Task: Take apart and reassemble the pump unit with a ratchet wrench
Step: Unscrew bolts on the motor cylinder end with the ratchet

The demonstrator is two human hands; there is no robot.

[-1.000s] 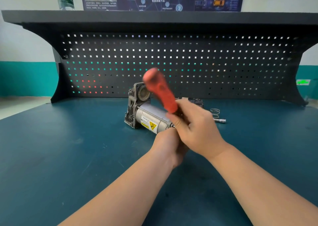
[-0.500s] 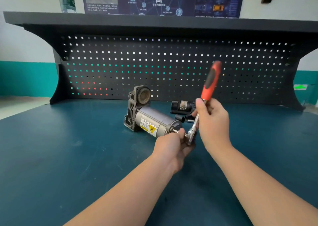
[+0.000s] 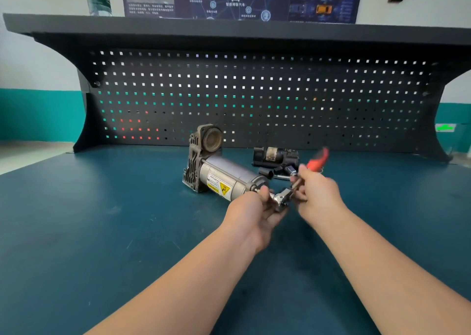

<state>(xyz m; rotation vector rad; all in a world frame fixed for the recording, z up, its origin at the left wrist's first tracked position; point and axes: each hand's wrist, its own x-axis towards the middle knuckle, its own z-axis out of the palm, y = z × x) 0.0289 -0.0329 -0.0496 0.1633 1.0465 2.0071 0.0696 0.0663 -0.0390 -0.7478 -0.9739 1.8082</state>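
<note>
Head view. A fastener at the near end of the pump unit (image 3: 224, 175) is being worked with the ratchet wrench (image 3: 295, 187); whether it is being loosened or tightened cannot be told from this view. The pump unit is being observed lying on its side on the desk (image 3: 102, 220), its finned casting end pointed toward the pegboard (image 3: 254, 92) and its cylindrical motor end pointed toward the person.

The left hand (image 3: 252, 212) is being kept at the motor end, its grip curled round the wrench head and socket, which are being steadied against the end cap. The right hand (image 3: 316, 194) is being held just to the right, its grip clamped on the shank of the wrench below the red handle, which is angled up and away to the right. The handle is blurred, so its exact position is probably only approximate.

A detached dark pump part (image 3: 275, 156) and small loose pieces are being left on the desk just behind the right hand, which suggests that disassembly is partly done.

The next move is judged to call for a sweep of the handle about the socket axis, with the socket being kept square on the fastener so that slipping is avoided.
</note>
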